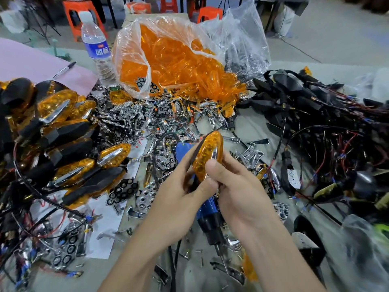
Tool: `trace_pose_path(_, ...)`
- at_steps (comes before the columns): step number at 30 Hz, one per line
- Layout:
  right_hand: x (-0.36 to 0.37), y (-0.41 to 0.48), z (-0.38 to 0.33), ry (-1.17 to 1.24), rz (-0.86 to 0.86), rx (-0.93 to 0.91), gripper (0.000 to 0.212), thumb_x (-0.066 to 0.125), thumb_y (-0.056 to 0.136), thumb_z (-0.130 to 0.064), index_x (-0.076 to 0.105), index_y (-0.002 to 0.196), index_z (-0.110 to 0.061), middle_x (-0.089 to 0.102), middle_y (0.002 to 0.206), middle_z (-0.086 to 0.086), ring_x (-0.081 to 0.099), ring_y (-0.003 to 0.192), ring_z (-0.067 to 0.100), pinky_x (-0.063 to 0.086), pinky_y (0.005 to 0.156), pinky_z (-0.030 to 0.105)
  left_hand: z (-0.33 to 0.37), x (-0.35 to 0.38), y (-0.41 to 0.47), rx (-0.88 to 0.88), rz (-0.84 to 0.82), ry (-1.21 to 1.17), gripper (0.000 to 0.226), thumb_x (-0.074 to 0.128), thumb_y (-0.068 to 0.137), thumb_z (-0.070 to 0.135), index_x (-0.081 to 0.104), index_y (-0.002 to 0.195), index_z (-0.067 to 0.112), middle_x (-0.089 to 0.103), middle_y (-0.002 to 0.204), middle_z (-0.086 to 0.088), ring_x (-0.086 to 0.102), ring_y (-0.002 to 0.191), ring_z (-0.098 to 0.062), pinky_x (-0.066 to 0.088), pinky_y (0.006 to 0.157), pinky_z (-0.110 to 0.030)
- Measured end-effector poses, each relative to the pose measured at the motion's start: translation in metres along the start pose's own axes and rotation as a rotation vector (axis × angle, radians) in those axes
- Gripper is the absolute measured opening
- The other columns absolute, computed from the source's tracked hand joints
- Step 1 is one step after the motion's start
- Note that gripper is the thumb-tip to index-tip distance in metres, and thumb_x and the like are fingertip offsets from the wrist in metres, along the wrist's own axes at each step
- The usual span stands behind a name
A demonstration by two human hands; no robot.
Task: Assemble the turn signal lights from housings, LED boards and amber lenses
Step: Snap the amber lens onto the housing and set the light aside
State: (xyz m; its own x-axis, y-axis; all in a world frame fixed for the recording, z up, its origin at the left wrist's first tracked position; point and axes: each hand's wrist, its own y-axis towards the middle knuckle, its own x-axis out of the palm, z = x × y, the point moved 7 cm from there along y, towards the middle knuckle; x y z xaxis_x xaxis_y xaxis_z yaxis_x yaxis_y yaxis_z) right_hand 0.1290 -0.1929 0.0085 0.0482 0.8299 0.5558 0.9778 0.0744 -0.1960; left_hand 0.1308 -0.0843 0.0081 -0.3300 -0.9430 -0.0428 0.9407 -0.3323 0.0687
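1. Both grips are closed on one turn signal light (207, 157), held above the table (252, 127) in front of the person. The left grip (179, 186) wraps the light's lower end. The right grip (237, 186) clasps it from the other side, with the thumb lying on the amber lens (205, 159).
2. This looks like the seating step. The thumb on the lens and the opposing hold from beneath suggest the lens is being pressed into its black housing (195, 151). Whether it has fully snapped in cannot be told.
3. The light's long axis runs from the palms up and away from the person, leaning slightly right. Its pointed tip aims toward the bag of amber lenses (172, 60). The lens faces the camera, with a chrome trim strip (215, 153) along its right edge.
4. A black cable (160, 144) loops out to the left of the light, so holding it raised keeps the cable free of the clutter.
5. A blue electric screwdriver (207, 209) lies on the table directly under the hands, probably kept close for fastening.
6. Supplies ring the work:
   - finished lights (69, 133) piled at left;
   - chrome reflector parts (147, 116) in the middle;
   - wired black housings (305, 106) heaped at right.
7. A water bottle (96, 45) and a marker (64, 69) sit at the far left, away from the parts.
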Motion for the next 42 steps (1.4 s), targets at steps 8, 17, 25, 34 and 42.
trace_pose_path(8,-0.002,-0.001,0.006,0.217,-0.041,0.056,0.024,0.076,0.071,-0.013,0.083,0.094,-0.008,0.078,0.089,0.012,0.074,0.079,0.023,0.063,0.078,0.035,0.022,-0.004,-0.017,0.084,0.236,0.489,0.048,0.048,0.093,0.072,0.048,0.139,0.058,0.071,0.102,0.027,0.066,0.091,0.003,0.051,0.074,-0.030)
trace_pose_path(17,-0.013,0.004,-0.018,-0.179,-0.103,-0.026,0.056,0.072,0.080,0.000,0.066,0.132,-0.020,0.067,0.084,0.007,0.067,0.079,0.024,0.059,0.077,0.034,0.036,-0.023,-0.011,-0.015,0.141,0.749,0.048,0.057,0.082,0.072,0.048,0.129,0.064,0.068,0.083,0.024,0.060,0.079,0.002,0.039,0.064,-0.021)
trace_pose_path(25,-0.012,0.005,-0.017,-0.080,-0.175,-0.061,0.056,0.079,0.078,-0.016,0.064,0.131,-0.007,0.070,0.106,0.017,0.068,0.095,0.030,0.059,0.085,0.038,0.047,-0.022,-0.009,0.073,0.002,0.663,0.062,0.048,0.085,0.079,0.031,0.143,0.073,0.071,0.107,0.030,0.063,0.096,0.004,0.050,0.077,-0.025)
trace_pose_path(34,-0.024,0.007,-0.003,-0.117,-0.108,-0.014,0.057,0.084,0.077,-0.025,0.067,0.127,-0.005,0.072,0.105,0.019,0.069,0.094,0.029,0.061,0.086,0.041,0.032,-0.019,-0.002,0.050,-0.035,0.546,0.047,0.055,0.087,0.076,0.049,0.133,0.071,0.075,0.103,0.015,0.069,0.096,-0.013,0.055,0.085,-0.040)
trace_pose_path(42,-0.031,0.002,-0.029,-0.772,-0.132,-0.033,0.052,0.087,0.061,-0.001,0.058,0.100,-0.021,0.077,0.100,0.013,0.066,0.076,0.025,0.053,0.069,0.041,0.032,-0.037,0.012,-0.063,-0.029,0.788,0.077,0.089,0.062,0.056,0.055,0.130,0.067,0.067,0.092,0.038,0.059,0.080,0.018,0.041,0.066,-0.002)
